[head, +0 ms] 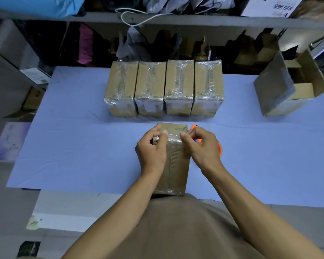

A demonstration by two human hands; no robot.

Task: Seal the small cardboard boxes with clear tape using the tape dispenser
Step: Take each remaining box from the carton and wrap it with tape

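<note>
box: small cardboard box [176,165] at near table [64,146] edge, against torso
left hand [151,148]: fingers curled, pinching clear tape [173,137] on box top
right hand [202,146]: pinching tape's other end
dispenser: orange tape dispenser [220,147] under right hand, mostly hidden
sealed boxes [164,88]: four in row, behind

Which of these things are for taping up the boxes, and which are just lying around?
For the job:
box being taped, under left hand and right hand
orange tape dispenser
four taped boxes

Just lying about:
open carton
white cord
blue bag
</note>
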